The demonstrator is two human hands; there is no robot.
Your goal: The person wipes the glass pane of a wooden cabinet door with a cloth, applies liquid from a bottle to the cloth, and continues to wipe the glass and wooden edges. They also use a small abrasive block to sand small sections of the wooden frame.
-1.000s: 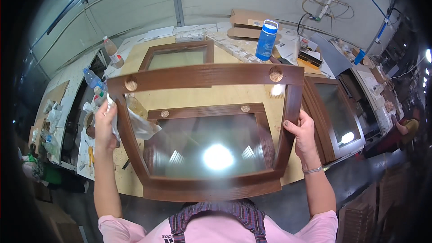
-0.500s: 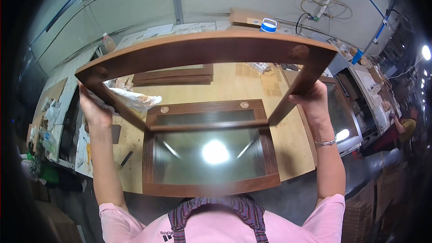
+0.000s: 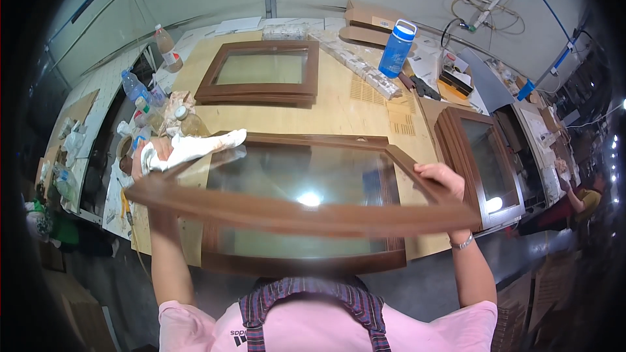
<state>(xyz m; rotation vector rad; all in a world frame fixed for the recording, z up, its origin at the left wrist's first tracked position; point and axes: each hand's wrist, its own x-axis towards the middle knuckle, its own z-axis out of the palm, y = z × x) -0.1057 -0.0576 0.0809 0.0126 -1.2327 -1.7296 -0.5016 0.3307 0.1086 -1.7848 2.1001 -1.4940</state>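
Observation:
A brown wood-framed glass panel [image 3: 306, 214] is held up in both hands, its near rail raised and slightly blurred. My left hand [image 3: 155, 151] is closed at its left end, with a stained white cloth [image 3: 199, 148] bunched in the same grip. On the right side rail, my right hand [image 3: 445, 179] is closed with the thumb over the top. Directly beneath, a second brown framed glass panel [image 3: 300, 261] lies on the pale wooden board [image 3: 365, 117]; the held panel covers much of it.
Stacked framed panels lie at the far left [image 3: 203, 91] and at the right edge [image 3: 450, 137]. A blue bottle [image 3: 396, 52] stands at the back beside a long wrapped strip [image 3: 355, 65]. Several plastic bottles [image 3: 134, 85] cluster at the left. A person [image 3: 583, 199] is at far right.
The held panel has swung from standing on edge to nearly flat, its raised rail coming down toward me. Both hands still hold it; the white cloth now shows in my left hand.

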